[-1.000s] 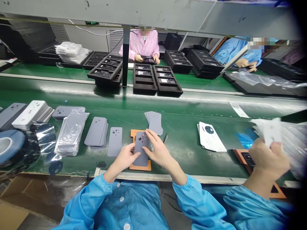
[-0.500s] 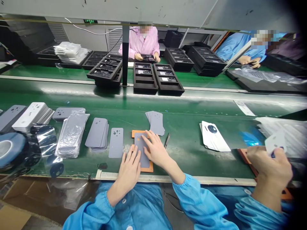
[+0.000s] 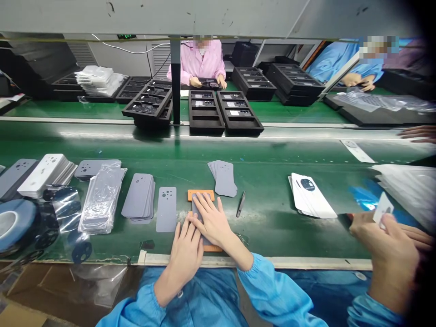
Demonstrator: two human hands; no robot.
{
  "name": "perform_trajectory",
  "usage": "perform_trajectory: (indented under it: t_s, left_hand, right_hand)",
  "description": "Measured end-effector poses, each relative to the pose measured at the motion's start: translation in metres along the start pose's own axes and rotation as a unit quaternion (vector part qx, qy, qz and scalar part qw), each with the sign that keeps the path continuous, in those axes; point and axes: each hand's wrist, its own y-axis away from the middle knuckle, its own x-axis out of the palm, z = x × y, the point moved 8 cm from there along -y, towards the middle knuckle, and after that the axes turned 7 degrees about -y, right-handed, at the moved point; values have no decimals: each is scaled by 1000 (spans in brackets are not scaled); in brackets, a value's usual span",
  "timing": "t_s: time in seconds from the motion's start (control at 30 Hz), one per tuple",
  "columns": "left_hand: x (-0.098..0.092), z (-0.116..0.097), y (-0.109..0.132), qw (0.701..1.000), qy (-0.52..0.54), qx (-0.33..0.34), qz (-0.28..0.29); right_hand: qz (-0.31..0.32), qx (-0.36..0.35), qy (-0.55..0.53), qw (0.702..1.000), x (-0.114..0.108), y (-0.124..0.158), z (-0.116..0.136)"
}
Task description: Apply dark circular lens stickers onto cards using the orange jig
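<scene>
An orange frame (image 3: 200, 192) lies at the near edge of the green bench, with a grey phone back panel (image 3: 195, 206) set in it. My right hand (image 3: 214, 221) lies flat across the panel, fingers stretched toward its far end, hiding most of it. Beside it, my left hand (image 3: 187, 247) rests with fingers extended on the frame's left side, fingertips near the right thumb. A single grey panel (image 3: 166, 213) with camera holes lies left of the frame. Beyond the frame sits a fanned set of grey panels (image 3: 225, 178). Tweezers (image 3: 240, 204) lie to the right.
Grey panel stacks (image 3: 138, 196), a plastic-wrapped bundle (image 3: 102, 200), a white stack (image 3: 44, 175) and a blue film roll (image 3: 15, 222) stand left. White panels (image 3: 311, 195) lie right, near a co-worker's hand (image 3: 384, 245). Black trays (image 3: 207, 122) line the far side, where other people work.
My right hand has slid left and flattened over the panel, covering its camera holes. My left hand stays at the frame's left side. The view has tilted slightly, and the co-worker's held white piece has turned.
</scene>
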Motion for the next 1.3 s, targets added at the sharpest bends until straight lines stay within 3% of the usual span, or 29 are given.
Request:
perform_trajectory:
  t_s: [0.1,0.27,0.43,0.53,0.63,0.73,0.87,0.93,1.03,1.07,1.1,1.2,1.3]
  left_hand:
    - [-4,2,-1,1000,8,-12,3]
    - [-8,5,-4,998,64,-20,-13]
    - [-15,15,-8,971,221,-74,-50]
    - [-16,36,-8,909,377,-165,-65]
    - [-8,58,-6,813,520,-253,-64]
    - [1,73,-2,732,602,-312,-61]
    - [6,78,-1,671,665,-322,-63]
    - [4,80,-1,653,680,-325,-72]
    - [-3,91,0,637,688,-333,-101]
    - [-6,97,1,637,684,-337,-112]
    - [-11,104,5,641,677,-340,-125]
    - [-31,128,25,671,635,-343,-171]
    - [-58,151,63,708,565,-345,-246]
  right_hand:
    - [-4,6,-11,1000,-2,8,-7]
    - [-101,92,-27,990,-10,38,-28]
    - [-124,116,-135,976,-16,54,-21]
    - [-139,105,-223,959,-32,54,-6]
    - [-103,84,-322,937,-37,50,6]
    - [-84,102,-344,930,-33,46,5]
    - [-35,143,-370,917,-18,38,1]
    - [28,170,-442,880,-3,32,5]
    - [106,203,-556,799,17,12,8]
    - [112,210,-566,789,19,-1,3]
    - [109,216,-561,792,21,-18,-6]
    - [38,251,-467,847,11,-82,-52]
    - [-17,279,-395,875,-5,-150,-95]
